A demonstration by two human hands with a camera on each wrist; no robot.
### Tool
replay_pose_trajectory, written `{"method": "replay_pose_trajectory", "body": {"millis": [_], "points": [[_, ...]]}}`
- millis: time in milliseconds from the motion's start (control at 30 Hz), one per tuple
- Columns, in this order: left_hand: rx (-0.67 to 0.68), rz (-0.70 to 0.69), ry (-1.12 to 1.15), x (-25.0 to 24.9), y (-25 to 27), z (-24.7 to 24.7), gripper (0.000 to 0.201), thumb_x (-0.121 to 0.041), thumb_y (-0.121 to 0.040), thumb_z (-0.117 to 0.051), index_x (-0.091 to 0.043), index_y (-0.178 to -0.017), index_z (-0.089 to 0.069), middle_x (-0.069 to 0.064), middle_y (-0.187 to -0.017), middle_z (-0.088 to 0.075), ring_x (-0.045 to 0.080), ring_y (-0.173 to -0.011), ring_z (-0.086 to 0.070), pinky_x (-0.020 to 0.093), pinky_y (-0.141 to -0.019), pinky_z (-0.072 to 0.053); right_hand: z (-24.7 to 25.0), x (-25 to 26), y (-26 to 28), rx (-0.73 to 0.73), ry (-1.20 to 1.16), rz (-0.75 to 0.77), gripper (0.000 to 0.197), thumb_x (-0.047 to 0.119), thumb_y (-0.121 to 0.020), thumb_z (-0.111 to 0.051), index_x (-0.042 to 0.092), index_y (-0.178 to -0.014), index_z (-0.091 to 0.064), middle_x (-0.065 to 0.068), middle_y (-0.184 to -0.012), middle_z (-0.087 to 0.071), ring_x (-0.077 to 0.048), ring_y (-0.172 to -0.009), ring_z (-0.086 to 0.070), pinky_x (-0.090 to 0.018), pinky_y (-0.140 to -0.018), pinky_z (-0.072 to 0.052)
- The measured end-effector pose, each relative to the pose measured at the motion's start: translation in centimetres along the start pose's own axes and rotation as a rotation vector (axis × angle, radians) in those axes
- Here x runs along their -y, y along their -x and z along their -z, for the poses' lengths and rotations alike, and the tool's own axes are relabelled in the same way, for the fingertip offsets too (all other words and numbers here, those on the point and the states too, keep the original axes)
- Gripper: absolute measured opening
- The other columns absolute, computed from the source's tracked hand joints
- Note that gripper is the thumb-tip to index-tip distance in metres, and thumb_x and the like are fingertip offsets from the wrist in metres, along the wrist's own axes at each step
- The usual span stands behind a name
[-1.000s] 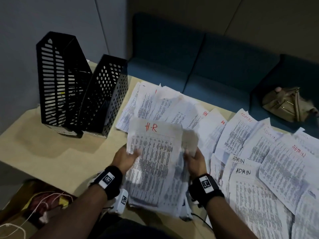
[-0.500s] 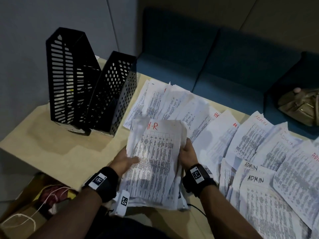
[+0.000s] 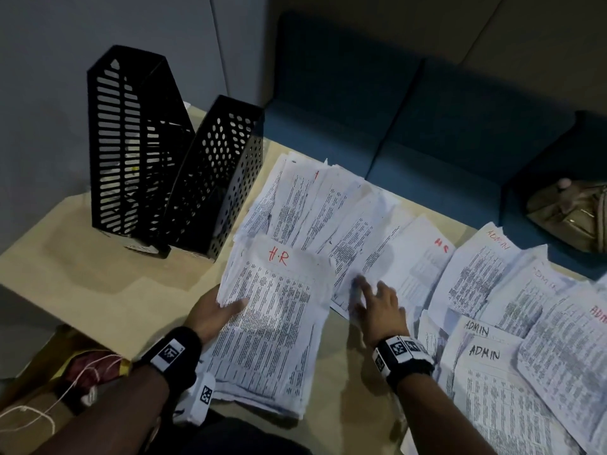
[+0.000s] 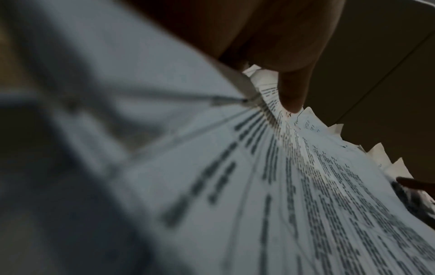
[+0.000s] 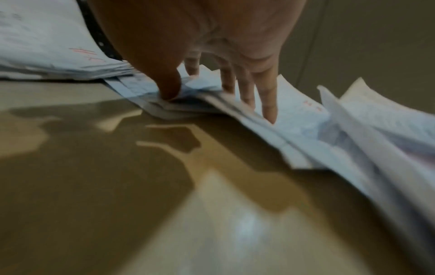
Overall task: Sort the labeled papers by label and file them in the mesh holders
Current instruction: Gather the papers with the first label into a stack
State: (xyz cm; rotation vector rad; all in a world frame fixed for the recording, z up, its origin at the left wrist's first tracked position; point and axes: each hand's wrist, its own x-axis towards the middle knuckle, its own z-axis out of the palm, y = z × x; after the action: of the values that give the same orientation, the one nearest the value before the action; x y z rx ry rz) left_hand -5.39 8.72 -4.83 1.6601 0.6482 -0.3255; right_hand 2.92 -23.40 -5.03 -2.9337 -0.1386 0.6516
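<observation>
The left hand (image 3: 210, 318) gripped the stack of papers (image 3: 272, 326) marked "H.R", thumb on top and fingers clamped beneath its left edge. The stack lay on the worktop (image 3: 98, 284), in front of the two black mesh holders (image 3: 170, 178), which stood side by side. The right hand (image 3: 381, 310) rested with fingers (image 5: 268, 104) spread apart and straight on the loose papers (image 3: 358, 224) fanned out beside the stack. Sheets marked "ADMIN" (image 3: 492, 389) lay further right.
</observation>
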Motion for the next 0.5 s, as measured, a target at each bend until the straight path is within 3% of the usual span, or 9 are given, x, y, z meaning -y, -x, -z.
{"method": "replay_pose_trajectory", "body": {"millis": [67,167,233,300,367,433,500], "points": [[-0.026,0.008,-0.008,0.3,0.1,-0.1,0.033,-0.027,-0.087,-0.068,-0.030,-0.118,-0.058,-0.011,-0.107,-0.067,0.015,-0.106,-0.062,0.036,-0.096,-0.046,0.3,0.7,0.0,0.015,0.058,0.058,0.091,0.007,-0.087,-0.052,0.045,-0.142,0.010,-0.013,-0.148,-0.016,-0.038,-0.132,-0.025,-0.056,-0.095,-0.043],[-0.073,-0.005,-0.008,0.6,0.5,-0.1,0.042,-0.021,-0.089,-0.066,-0.021,-0.130,-0.055,-0.001,-0.115,-0.066,0.021,-0.108,-0.061,0.038,-0.098,-0.046,0.5,1.7,-0.4,0.030,0.058,0.105,0.090,-0.003,-0.089,-0.043,0.046,-0.144,0.010,-0.011,-0.155,-0.003,-0.040,-0.129,-0.030,-0.053,-0.087,-0.050],[-0.109,-0.009,-0.002,0.6,0.8,0.0,0.045,-0.014,-0.089,-0.065,-0.019,-0.132,-0.053,-0.004,-0.111,-0.066,0.018,-0.105,-0.061,0.035,-0.096,-0.045,0.1,2.3,-0.5,0.050,0.065,0.105,0.078,0.007,-0.095,-0.040,0.046,-0.146,0.006,-0.008,-0.158,0.003,-0.041,-0.134,-0.027,-0.053,-0.086,-0.050],[-0.120,0.000,0.015,0.8,1.2,0.2,0.048,-0.007,-0.087,-0.066,-0.018,-0.132,-0.052,-0.008,-0.107,-0.066,0.017,-0.102,-0.062,0.039,-0.099,-0.046,-0.6,3.0,-0.4,0.063,0.116,0.084,0.065,0.030,-0.096,-0.040,0.045,-0.145,0.001,-0.006,-0.157,0.004,-0.045,-0.134,-0.022,-0.057,-0.087,-0.048],[-0.095,0.017,0.037,0.8,1.5,0.3,0.055,0.000,-0.082,-0.070,-0.019,-0.131,-0.050,-0.003,-0.111,-0.066,0.022,-0.109,-0.061,0.042,-0.100,-0.046,-1.1,3.6,-0.4,0.049,0.152,0.070,0.056,0.039,-0.094,-0.040,0.043,-0.141,-0.010,-0.008,-0.152,-0.006,-0.049,-0.128,-0.025,-0.061,-0.083,-0.048],[-0.053,0.053,0.087,0.3,2.2,0.3,0.060,-0.001,-0.080,-0.072,-0.024,-0.130,-0.046,-0.002,-0.117,-0.062,0.024,-0.118,-0.057,0.039,-0.098,-0.044,-0.9,3.9,-0.4,0.019,0.158,0.100,0.046,0.036,-0.096,-0.038,0.038,-0.138,-0.020,-0.014,-0.142,-0.024,-0.049,-0.116,-0.036,-0.059,-0.075,-0.052],[-0.024,0.095,0.135,-0.5,3.0,0.2,0.060,-0.024,-0.086,-0.070,-0.033,-0.135,-0.038,-0.011,-0.125,-0.052,0.018,-0.120,-0.049,0.043,-0.103,-0.036,-0.3,4.0,-0.7,0.044,0.151,0.123,0.047,0.029,-0.097,-0.037,0.035,-0.142,-0.023,-0.019,-0.136,-0.031,-0.050,-0.113,-0.042,-0.058,-0.078,-0.052]]}}
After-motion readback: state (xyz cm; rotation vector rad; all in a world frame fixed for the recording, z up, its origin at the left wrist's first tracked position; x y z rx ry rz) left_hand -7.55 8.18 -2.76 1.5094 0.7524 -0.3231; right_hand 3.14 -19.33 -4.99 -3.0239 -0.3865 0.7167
